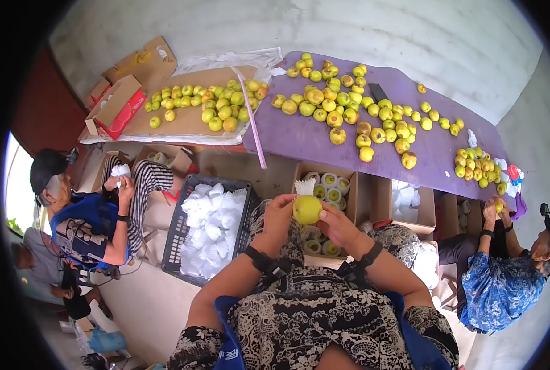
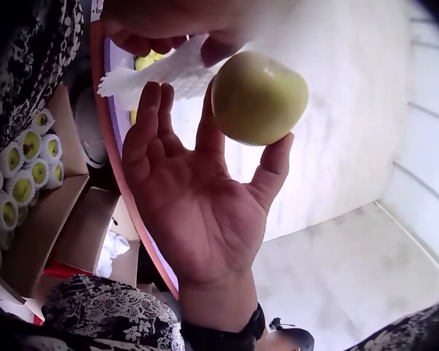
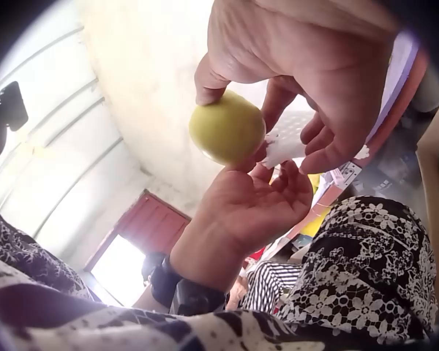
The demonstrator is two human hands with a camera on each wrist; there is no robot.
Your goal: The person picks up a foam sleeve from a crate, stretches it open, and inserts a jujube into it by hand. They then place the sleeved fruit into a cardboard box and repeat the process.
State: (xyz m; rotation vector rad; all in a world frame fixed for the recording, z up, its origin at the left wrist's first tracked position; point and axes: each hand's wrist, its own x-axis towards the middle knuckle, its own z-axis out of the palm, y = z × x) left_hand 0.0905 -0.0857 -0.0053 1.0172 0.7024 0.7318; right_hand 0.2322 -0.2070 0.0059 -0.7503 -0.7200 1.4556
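Note:
A yellow-green apple (image 1: 307,209) is up in front of my body, between my two hands. My right hand (image 1: 343,228) pinches it between thumb and index finger; the right hand's palm (image 2: 197,212) faces the left wrist camera, its other fingers spread. My left hand (image 1: 279,220) has its fingertips close against the apple's other side. A white foam net sleeve (image 2: 164,73) hangs from the left fingers (image 2: 139,44). In the right wrist view the foam net (image 3: 287,145) shows behind the apple, partly covered by the right fingers (image 3: 325,150).
Loose apples (image 1: 330,103) cover much of the purple table (image 1: 460,139) ahead. A black crate (image 1: 171,243) of white foam nets stands at my left. Below the table sits a cardboard box (image 1: 299,172) of sleeved apples. People sit on the left (image 1: 80,216) and right (image 1: 503,283).

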